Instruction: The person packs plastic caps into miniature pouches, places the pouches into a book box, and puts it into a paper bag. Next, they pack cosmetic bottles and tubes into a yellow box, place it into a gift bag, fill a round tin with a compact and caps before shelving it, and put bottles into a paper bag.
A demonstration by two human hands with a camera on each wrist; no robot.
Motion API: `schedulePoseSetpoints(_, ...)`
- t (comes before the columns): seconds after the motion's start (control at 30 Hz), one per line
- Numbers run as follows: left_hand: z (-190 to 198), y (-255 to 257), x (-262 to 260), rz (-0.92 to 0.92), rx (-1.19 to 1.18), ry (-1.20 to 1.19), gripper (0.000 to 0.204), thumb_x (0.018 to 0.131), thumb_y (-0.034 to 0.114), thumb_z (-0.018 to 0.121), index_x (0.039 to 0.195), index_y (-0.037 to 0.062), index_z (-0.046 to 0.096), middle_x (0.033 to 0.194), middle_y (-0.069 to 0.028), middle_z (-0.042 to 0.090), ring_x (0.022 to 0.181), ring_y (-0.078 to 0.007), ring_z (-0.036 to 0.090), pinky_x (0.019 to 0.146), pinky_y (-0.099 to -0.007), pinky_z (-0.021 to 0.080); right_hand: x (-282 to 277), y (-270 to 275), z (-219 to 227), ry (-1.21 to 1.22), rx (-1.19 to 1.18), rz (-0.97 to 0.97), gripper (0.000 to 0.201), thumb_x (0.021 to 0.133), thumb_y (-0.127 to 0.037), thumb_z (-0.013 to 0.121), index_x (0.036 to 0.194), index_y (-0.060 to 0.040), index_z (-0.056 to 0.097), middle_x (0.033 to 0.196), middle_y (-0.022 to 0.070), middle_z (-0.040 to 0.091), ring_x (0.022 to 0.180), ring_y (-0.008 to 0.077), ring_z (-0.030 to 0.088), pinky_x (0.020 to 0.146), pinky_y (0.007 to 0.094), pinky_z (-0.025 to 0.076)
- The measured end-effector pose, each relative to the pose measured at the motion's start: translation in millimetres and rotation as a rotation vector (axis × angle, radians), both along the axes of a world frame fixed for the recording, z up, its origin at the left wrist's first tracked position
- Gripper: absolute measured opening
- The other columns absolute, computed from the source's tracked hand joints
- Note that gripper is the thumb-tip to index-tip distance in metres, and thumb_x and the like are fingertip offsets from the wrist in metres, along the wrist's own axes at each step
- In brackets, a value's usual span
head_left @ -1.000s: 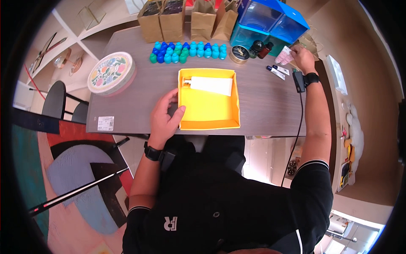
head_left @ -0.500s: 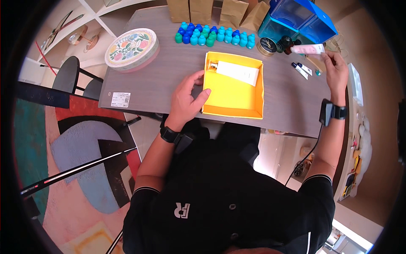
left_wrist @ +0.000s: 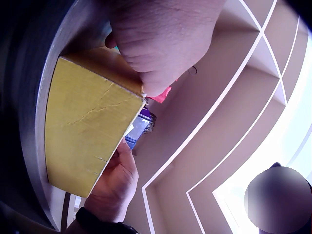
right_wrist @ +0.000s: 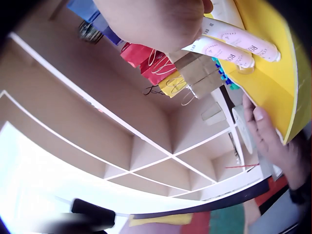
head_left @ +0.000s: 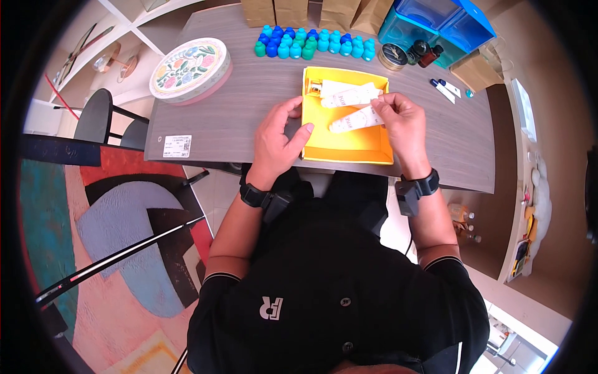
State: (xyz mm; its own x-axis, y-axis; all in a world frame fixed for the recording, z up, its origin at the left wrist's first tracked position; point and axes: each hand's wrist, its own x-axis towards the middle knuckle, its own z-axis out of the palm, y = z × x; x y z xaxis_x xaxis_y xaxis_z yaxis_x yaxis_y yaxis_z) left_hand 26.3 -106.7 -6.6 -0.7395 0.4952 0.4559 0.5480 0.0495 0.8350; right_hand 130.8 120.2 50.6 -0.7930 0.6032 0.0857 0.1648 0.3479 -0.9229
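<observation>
Near the table's front edge is a yellow open box. My right hand is over its right side, pinching the ends of two pink-and-white tubes; the upper tube overlaps a large white tube with a gold cap, and the lower tube angles down-left. Both tubes fan out from the fingers in the right wrist view. My left hand rests against the box's left wall from outside, fingers fairly straight. The left wrist view shows the box's outer side.
Behind the box stand rows of blue, teal and green bottles. A round floral box is at the left. Rightward are a round tin, dark bottles, two small tubes and blue bins. Paper bags line the back.
My right hand has come from the table's right side to the yellow box, bringing the pink-and-white tubes over it. My left hand remains at the box's left side.
</observation>
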Motion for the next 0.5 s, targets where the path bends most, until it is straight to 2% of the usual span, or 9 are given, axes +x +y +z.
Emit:
schedulePoseSetpoints(0.03,0,0,0,-0.002,-0.003,-0.001,0.045,0.087,0.014,0.072,0.128,-0.0001,0.059,0.11,-0.0148,0.067,0.097,-0.0264,0.067,0.086,-0.0368,0.053,2,-1,1,-0.002,0.001,-0.005,0.012,0.091,-0.01,0.071,0.088,0.002,0.071,0.072,0.0043,0.068,0.066,0.0123,0.062,0.063,0.0296,0.05)
schedulePoseSetpoints(0.1,0,0,-1,-0.004,-0.003,-0.002,0.046,0.087,0.014,0.073,0.128,-0.0002,0.059,0.11,-0.0148,0.067,0.097,-0.0264,0.067,0.086,-0.0369,0.053,8,-4,5,-0.188,0.558,-0.009,0.013,0.088,-0.013,0.072,0.092,-0.0008,0.071,0.08,0.0097,0.069,0.068,0.0261,0.066,0.065,0.0372,0.052)
schedulePoseSetpoints(0.13,0,-1,-1,0.0,-0.003,0.005,0.046,0.087,0.014,0.073,0.128,0.0,0.059,0.11,-0.0148,0.067,0.097,-0.0264,0.067,0.086,-0.0369,0.053,11,-8,9,-0.189,0.56,-0.009,0.013,0.088,-0.013,0.072,0.092,-0.0008,0.071,0.08,0.0097,0.069,0.068,0.0261,0.066,0.065,0.0372,0.052)
schedulePoseSetpoints(0.2,0,0,-1,0.005,0.0,0.009,0.046,0.087,0.014,0.073,0.128,0.0002,0.059,0.11,-0.0147,0.067,0.097,-0.0265,0.067,0.086,-0.037,0.053,16,-17,23,-0.199,0.829,-0.052,0.02,0.084,-0.019,0.074,0.099,-0.0051,0.072,0.089,0.0124,0.067,0.08,0.0343,0.066,0.069,0.0433,0.053)
schedulePoseSetpoints(0.23,1,0,-1,0.005,-0.001,0.009,0.046,0.087,0.014,0.073,0.128,0.0005,0.059,0.11,-0.0147,0.067,0.097,-0.0265,0.067,0.086,-0.037,0.053,16,-14,26,-0.201,0.83,-0.051,0.02,0.084,-0.019,0.074,0.099,-0.0051,0.072,0.089,0.0124,0.067,0.08,0.0343,0.066,0.069,0.0433,0.053)
schedulePoseSetpoints(0.3,1,0,0,0.003,-0.003,0.009,0.046,0.087,0.014,0.073,0.128,0.0007,0.059,0.109,-0.0147,0.067,0.097,-0.0266,0.067,0.086,-0.037,0.053,19,-6,30,0.001,0.959,0.251,0.028,0.081,-0.024,0.076,0.104,-0.0078,0.072,0.092,0.0109,0.065,0.084,0.0312,0.066,0.073,0.0433,0.053)
schedulePoseSetpoints(0.33,1,0,0,0.008,-0.005,0.005,0.046,0.087,0.014,0.073,0.128,0.0009,0.059,0.109,-0.0147,0.067,0.097,-0.0266,0.067,0.086,-0.0371,0.053,17,-4,30,-0.001,0.958,0.248,0.028,0.081,-0.024,0.076,0.104,-0.0078,0.072,0.092,0.0109,0.065,0.084,0.0312,0.066,0.073,0.0433,0.053)
schedulePoseSetpoints(0.4,1,1,1,0.007,-0.008,0.004,0.045,0.087,0.014,0.073,0.128,0.001,0.059,0.109,-0.0147,0.067,0.097,-0.0265,0.067,0.086,-0.0371,0.053,13,-2,30,-0.06,1.02,0.465,0.028,0.079,-0.025,0.077,0.102,-0.0094,0.073,0.089,0.0094,0.066,0.085,0.0297,0.065,0.076,0.0428,0.051)
schedulePoseSetpoints(0.5,3,0,0,0.006,0.001,0.006,0.045,0.086,0.014,0.073,0.128,0.0008,0.059,0.109,-0.0147,0.067,0.096,-0.0265,0.067,0.086,-0.0372,0.053,4,1,18,-0.109,1.08,0.572,0.026,0.078,-0.023,0.077,0.1,-0.0104,0.073,0.085,0.0077,0.065,0.082,0.0284,0.065,0.076,0.0413,0.051)
